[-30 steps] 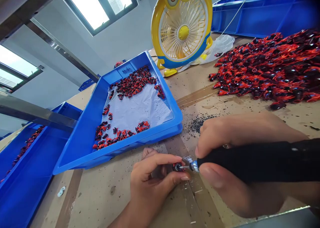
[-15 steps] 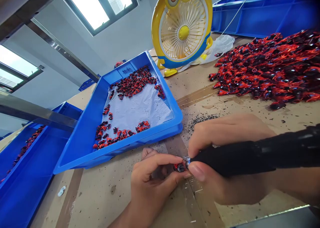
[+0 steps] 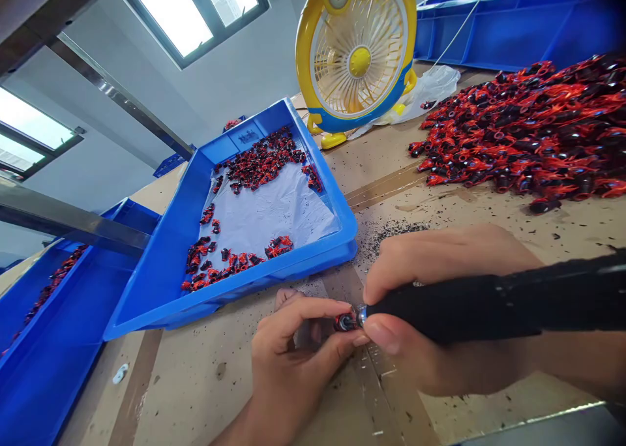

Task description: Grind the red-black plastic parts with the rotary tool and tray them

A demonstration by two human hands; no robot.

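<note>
My left hand [image 3: 298, 351] pinches a small red and black part [image 3: 344, 322] between thumb and forefinger, just above the cardboard-covered table. A black pen-shaped handheld tool [image 3: 454, 309] with a shiny metal tip lies in my right hand [image 3: 440, 361], its thumb and fingers closed round the front end. The tip meets the open end of the small part; exactly how deep it reaches is hidden by my fingers. In front of my hands stands a blue tray [image 3: 235, 280] lined with white plastic, with many similar red and black parts in it.
A large heap of red and black parts [image 3: 528, 133] lies at the right, before a blue crate [image 3: 489, 35]. The yellow fan [image 3: 359, 61] stands behind the tray. Black crumbs [image 3: 396, 231] are scattered near my hands. More blue crates [image 3: 44, 368] stand at the left.
Both hands, the small part and the tool have shifted slightly to the left together. The grip of each hand looks the same.
</note>
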